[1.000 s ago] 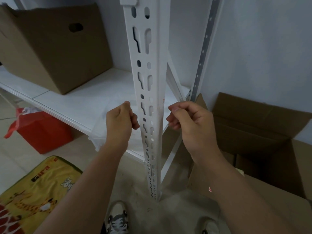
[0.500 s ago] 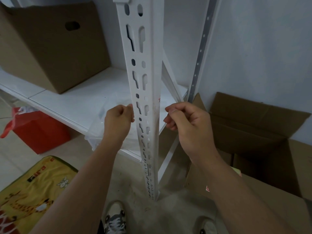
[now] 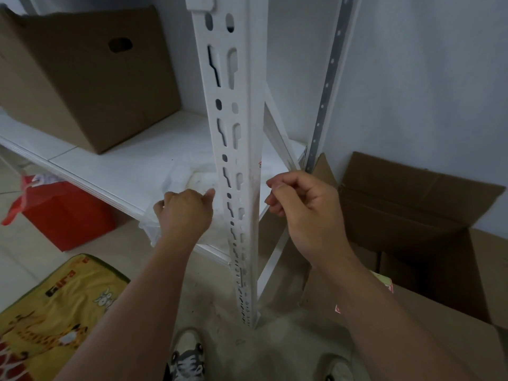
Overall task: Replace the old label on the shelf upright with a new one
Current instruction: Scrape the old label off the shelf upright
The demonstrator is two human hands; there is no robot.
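Note:
The white slotted shelf upright [image 3: 248,138] runs down the middle of the view. A tiny red-printed mark [image 3: 259,164] shows on its right edge; no label can be made out plainly. My left hand [image 3: 184,213] is just left of the upright, fingers curled, thumb tip touching the upright's left edge, with nothing visible in it. My right hand [image 3: 305,210] is just right of the upright at about the same height. Its thumb and forefinger are pinched together; whether something thin is between them cannot be told.
A closed cardboard box [image 3: 82,78] stands on the white shelf board [image 3: 132,171], and a clear plastic bag [image 3: 176,177] lies behind my left hand. An open cardboard box [image 3: 428,232] sits on the floor at right, a red bag [image 3: 63,213] and a yellow mat [image 3: 49,317] at left.
Both hands stay on either side of the upright at nearly the same height. The view has shifted a little, and my left hand's thumb now points at the upright's edge.

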